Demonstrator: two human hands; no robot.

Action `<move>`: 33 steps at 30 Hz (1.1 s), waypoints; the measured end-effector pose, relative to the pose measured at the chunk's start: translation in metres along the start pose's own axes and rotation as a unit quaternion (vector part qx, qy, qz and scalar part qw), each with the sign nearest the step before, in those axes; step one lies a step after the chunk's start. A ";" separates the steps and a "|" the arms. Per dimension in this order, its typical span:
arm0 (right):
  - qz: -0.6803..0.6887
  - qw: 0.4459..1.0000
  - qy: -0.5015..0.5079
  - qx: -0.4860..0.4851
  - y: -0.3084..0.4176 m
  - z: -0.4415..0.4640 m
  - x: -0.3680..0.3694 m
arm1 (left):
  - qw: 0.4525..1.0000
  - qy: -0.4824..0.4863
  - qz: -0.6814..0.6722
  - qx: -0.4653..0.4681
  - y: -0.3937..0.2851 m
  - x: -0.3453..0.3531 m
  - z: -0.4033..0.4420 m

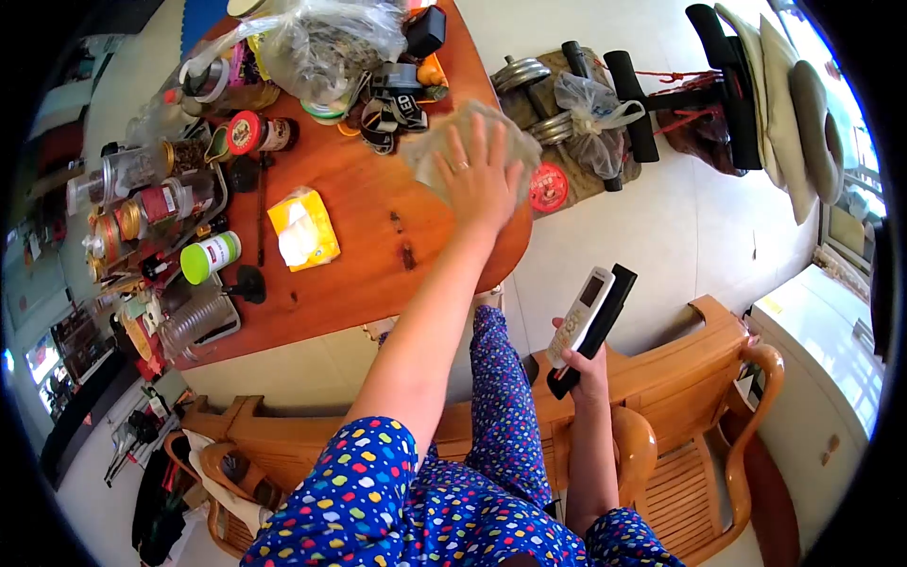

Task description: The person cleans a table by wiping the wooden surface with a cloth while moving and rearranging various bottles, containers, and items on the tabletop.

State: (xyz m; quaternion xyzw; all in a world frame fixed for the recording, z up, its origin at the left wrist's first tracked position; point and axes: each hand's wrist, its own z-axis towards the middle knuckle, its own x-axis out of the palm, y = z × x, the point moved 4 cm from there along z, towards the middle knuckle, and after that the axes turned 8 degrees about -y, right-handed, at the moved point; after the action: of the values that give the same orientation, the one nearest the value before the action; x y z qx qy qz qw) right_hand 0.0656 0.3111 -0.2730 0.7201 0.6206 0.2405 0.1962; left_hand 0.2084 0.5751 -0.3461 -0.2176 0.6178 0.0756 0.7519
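Spreading beneath most of what stands here, the reddish wooden bench (350,189) gives the things its broad, flat top. Taking the left hand (482,180) as the dial's centre, a bulky clear plastic bag (326,47) sits at ten o'clock, and jars crowd the side toward nine, apparently grouped there so that the bench's middle is easier to reach. Under that hand lies the grey cloth (430,161), reaching the bench's rounded edge; the palm is down and the fingers are fanned, so the grip is released, with the cloth covered rather than pinched, likely to spread the contact evenly. At five o'clock, over the floor beside the bench, the right hand (588,369) has its grip closed around a black slim piece (609,307) and a white remote control (572,321), laid lengthwise against each other. Bundling them this way seems to let one hand carry both and keep them off the surface. Smaller, the yellow tissue pack (321,227) lies between eight and nine o'clock, its opening upward, and the red-lidded jar (260,135) is near nine, its lid facing the camera.
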 end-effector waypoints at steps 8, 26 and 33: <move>-0.035 0.999 0.033 -0.023 0.043 0.002 0.029 | 0.990 0.094 -0.019 0.103 0.045 -0.047 -0.160; -0.083 0.995 0.049 -0.012 0.033 -0.022 0.035 | 0.912 -0.136 -0.286 -0.260 0.114 -0.056 0.001; -0.109 0.993 0.039 -0.025 0.029 -0.019 0.065 | 0.740 0.001 -0.445 -0.504 0.175 -0.039 0.066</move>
State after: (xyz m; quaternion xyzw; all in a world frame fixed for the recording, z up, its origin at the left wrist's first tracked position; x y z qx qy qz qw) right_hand 0.0853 0.3704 -0.2342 0.6330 0.6965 0.2606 0.2149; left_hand 0.1914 0.7650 -0.3398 -0.8149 0.3229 0.0324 0.4802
